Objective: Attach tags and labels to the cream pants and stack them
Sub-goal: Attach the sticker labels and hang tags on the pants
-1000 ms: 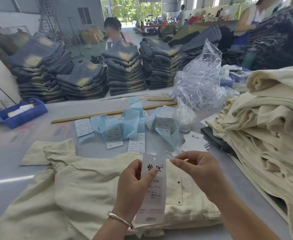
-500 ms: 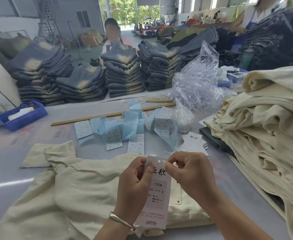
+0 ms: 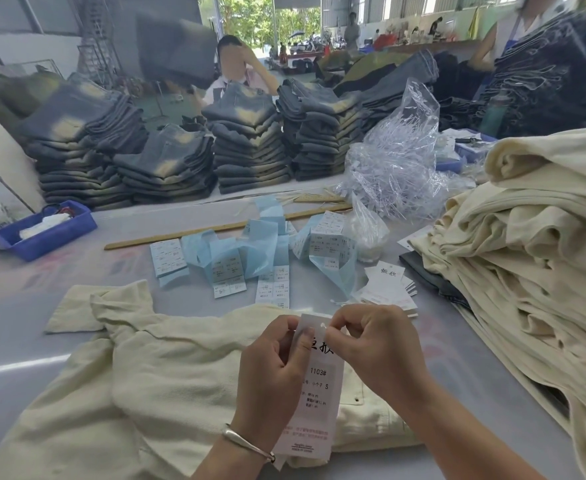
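A pair of cream pants (image 3: 153, 386) lies spread on the grey table (image 3: 25, 306) in front of me. Above it my left hand (image 3: 272, 372) pinches a long white hang tag (image 3: 316, 393) printed "1103#" near its top edge. My right hand (image 3: 371, 344) pinches a thin white fastener at the tag's punched hole. A tall heap of cream pants (image 3: 534, 244) rises at the right. Loose white hang tags (image 3: 388, 285) lie beyond my hands.
Blue-backed sticker label strips (image 3: 250, 251) lie mid-table, with a wooden ruler (image 3: 215, 228) behind. A clear bag of plastic fasteners (image 3: 399, 161) stands at the back right. A blue tray (image 3: 45, 226) sits at the left. Stacks of dark jeans (image 3: 246, 143) line the far edge.
My hands have come closer together at the tag's top. My right hand moved from beside the tag onto its hole, and the tag sits a little lower.
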A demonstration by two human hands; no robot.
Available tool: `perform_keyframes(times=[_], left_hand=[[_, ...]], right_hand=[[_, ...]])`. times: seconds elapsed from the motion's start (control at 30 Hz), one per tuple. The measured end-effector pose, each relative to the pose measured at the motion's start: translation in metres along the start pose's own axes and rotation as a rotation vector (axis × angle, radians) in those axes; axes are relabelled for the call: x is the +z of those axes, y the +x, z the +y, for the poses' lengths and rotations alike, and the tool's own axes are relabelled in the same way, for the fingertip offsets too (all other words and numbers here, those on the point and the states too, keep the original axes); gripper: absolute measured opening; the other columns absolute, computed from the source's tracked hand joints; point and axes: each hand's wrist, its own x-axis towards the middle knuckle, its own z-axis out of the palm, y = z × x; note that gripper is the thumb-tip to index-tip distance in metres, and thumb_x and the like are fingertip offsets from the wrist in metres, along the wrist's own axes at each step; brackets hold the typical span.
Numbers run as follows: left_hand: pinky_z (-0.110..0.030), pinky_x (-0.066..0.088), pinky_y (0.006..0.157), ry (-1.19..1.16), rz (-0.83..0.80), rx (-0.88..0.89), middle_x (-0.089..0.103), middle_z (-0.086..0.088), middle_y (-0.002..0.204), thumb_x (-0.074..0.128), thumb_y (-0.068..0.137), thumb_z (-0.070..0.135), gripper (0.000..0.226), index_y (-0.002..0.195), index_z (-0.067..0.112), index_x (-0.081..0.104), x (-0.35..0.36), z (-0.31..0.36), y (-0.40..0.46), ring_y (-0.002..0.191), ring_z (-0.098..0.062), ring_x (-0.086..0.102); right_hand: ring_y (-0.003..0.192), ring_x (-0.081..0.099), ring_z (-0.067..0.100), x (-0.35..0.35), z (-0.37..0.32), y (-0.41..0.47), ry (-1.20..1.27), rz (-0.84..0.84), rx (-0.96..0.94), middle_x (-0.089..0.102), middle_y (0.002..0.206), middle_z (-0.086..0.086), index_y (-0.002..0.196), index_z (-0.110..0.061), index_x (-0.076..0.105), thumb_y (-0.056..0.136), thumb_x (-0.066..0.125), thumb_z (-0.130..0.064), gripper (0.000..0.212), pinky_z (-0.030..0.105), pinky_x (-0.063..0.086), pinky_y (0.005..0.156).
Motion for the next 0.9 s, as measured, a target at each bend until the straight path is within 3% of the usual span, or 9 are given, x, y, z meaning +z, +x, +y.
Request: perform_keyframes(times=[0.17,0.3,0.4,0.6,0.7,0.77,0.83,0.9], left_hand=[[-0.030,0.053,0.063,-0.070,-0.036,0.023,0.072,0.004,0.078,0.061,0.086,0.037,0.012,0.086,0.029,0.070,0.004,0.004,0.000,0.070,-0.015,0.067],[-0.026,0.054,0.077,-0.330,-0.049,-0.049,0.075,-0.004,0.092,0.059,0.092,0.033,0.027,0.086,0.013,0.076,0.006,0.010,0.000,0.091,-0.020,0.069],[-0.023,0.054,0.075,-0.514,-0.028,-0.131,0.074,-0.012,0.087,0.066,0.085,0.020,0.017,0.082,0.007,0.075,0.008,0.015,0.003,0.085,-0.020,0.069],[-0.018,0.052,0.070,-0.555,-0.026,-0.174,0.075,-0.011,0.085,0.077,0.068,0.014,0.016,0.083,0.012,0.077,0.016,0.015,0.010,0.081,-0.017,0.070],[-0.020,0.053,0.072,-0.485,-0.063,-0.140,0.075,-0.007,0.083,0.079,0.073,0.005,0.018,0.084,0.019,0.077,0.029,0.015,0.015,0.081,-0.014,0.070],[-0.019,0.053,0.070,-0.325,-0.069,-0.067,0.075,0.000,0.081,0.076,0.077,0.000,0.024,0.084,0.024,0.077,0.041,0.013,0.020,0.078,-0.011,0.070],[-0.015,0.051,0.068,-0.102,-0.084,0.073,0.074,0.009,0.079,0.076,0.079,0.004,0.023,0.086,0.026,0.076,0.054,0.014,0.024,0.078,-0.005,0.069],[-0.012,0.047,0.066,0.022,-0.139,0.198,0.073,0.014,0.082,0.075,0.081,0.006,0.020,0.089,0.024,0.076,0.069,0.017,0.026,0.081,-0.005,0.068]], right_hand=[[0.049,0.034,0.012,-0.001,0.002,0.000,-0.005,0.022,0.003,0.038,0.045,-0.007,0.059,-0.019,0.063,0.070,0.074,-0.031,0.019,0.027,0.025,0.047],[0.046,0.030,0.010,-0.001,0.004,0.000,0.104,0.032,-0.008,0.032,0.043,-0.006,0.060,-0.021,0.067,0.073,0.075,-0.023,0.016,0.027,0.026,0.048],[0.045,0.028,0.006,-0.002,0.006,0.000,0.319,-0.008,0.006,0.033,0.042,-0.010,0.063,-0.022,0.072,0.076,0.076,-0.018,0.014,0.023,0.026,0.047],[0.048,0.029,0.007,-0.008,0.015,0.000,0.465,-0.075,0.061,0.036,0.046,-0.005,0.065,-0.012,0.071,0.079,0.076,-0.020,0.016,0.021,0.025,0.047],[0.046,0.026,0.005,-0.018,0.026,-0.001,0.414,-0.070,0.118,0.031,0.045,-0.010,0.065,-0.015,0.072,0.080,0.075,-0.014,0.015,0.018,0.023,0.046],[0.044,0.032,0.004,-0.027,0.035,-0.004,0.323,-0.043,0.169,0.040,0.048,-0.011,0.072,-0.021,0.075,0.079,0.072,-0.012,0.012,0.018,0.028,0.049],[0.050,0.045,0.000,-0.036,0.047,-0.006,0.130,0.022,0.233,0.058,0.068,-0.014,0.096,-0.029,0.074,0.078,0.067,-0.010,0.027,0.019,0.035,0.057],[0.054,0.049,-0.004,-0.047,0.056,-0.006,0.073,0.057,0.254,0.060,0.080,-0.018,0.119,-0.028,0.065,0.077,0.063,-0.005,0.048,0.017,0.036,0.061]])
